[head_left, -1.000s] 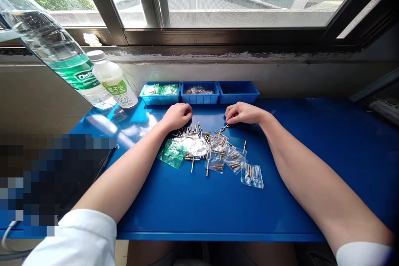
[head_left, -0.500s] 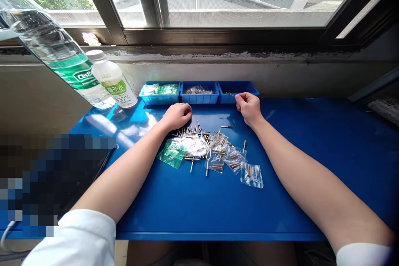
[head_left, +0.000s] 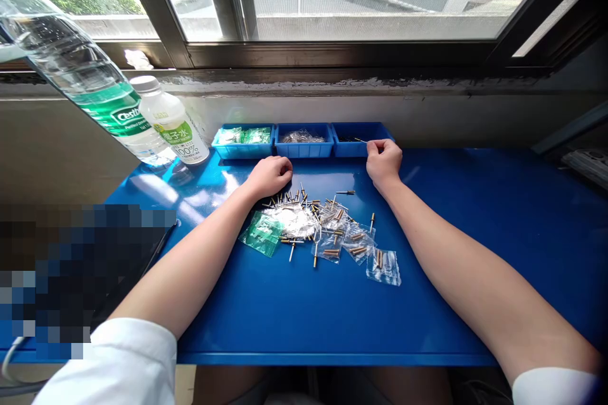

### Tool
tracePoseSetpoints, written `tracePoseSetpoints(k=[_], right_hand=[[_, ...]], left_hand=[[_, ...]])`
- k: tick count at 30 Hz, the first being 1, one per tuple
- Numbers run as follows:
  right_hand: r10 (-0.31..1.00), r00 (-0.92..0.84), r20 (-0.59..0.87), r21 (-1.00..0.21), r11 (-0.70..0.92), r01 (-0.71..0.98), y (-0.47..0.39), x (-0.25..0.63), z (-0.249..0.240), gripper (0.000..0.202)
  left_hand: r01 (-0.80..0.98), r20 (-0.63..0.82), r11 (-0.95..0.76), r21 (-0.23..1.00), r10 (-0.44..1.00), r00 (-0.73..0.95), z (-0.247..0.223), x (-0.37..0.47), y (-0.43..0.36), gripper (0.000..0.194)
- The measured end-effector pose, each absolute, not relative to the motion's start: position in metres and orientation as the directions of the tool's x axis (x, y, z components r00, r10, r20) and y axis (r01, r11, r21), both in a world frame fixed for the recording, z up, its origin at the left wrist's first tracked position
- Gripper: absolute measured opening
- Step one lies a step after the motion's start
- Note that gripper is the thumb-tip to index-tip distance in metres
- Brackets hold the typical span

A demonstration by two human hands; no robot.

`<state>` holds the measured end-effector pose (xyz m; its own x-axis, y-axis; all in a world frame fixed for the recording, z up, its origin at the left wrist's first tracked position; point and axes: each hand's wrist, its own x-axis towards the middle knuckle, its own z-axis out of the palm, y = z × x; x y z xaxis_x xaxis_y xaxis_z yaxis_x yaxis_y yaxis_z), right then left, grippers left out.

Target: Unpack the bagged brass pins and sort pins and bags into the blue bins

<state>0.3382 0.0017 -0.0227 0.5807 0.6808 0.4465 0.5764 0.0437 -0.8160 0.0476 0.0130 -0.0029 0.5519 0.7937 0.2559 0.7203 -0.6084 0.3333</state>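
Observation:
My right hand [head_left: 384, 162] is at the front right corner of the right blue bin [head_left: 339, 149], pinching the end of a thin pop rivet [head_left: 361, 140] that points left over the bin. Dark small pieces lie inside that bin. My left hand [head_left: 270, 176] rests on the table with curled fingers, just behind a pile of loose pop rivets [head_left: 315, 254]; whatever is under its fingers is hidden. Among the rivets lie a green plastic packet [head_left: 262, 234] and several clear bags [head_left: 384, 267] with brown pins. One rivet [head_left: 346, 192] lies apart behind the pile.
The left bin [head_left: 243, 151] holds green packets, the middle bin [head_left: 304, 150] clear ones. At the back left stand a white-capped bottle [head_left: 178, 130] and a large water bottle [head_left: 107, 101]. A window and wall close off the back of the blue table [head_left: 332, 323].
My right hand has shifted slightly to the right, still pinching a thin rivet by the bin. My left hand and the pile have stayed in place.

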Motion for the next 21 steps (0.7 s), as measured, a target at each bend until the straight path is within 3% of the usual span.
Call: tracePoseSetpoints(k=[21], right_hand=[[0.793,0.476,0.38,-0.829,0.064,0.555,-0.0009,0.3366,-0.0189,0.021]], left_hand=[[0.726,0.246,-0.606,0.326,0.795,0.554,-0.0029,0.0477,0.0126,0.019]])
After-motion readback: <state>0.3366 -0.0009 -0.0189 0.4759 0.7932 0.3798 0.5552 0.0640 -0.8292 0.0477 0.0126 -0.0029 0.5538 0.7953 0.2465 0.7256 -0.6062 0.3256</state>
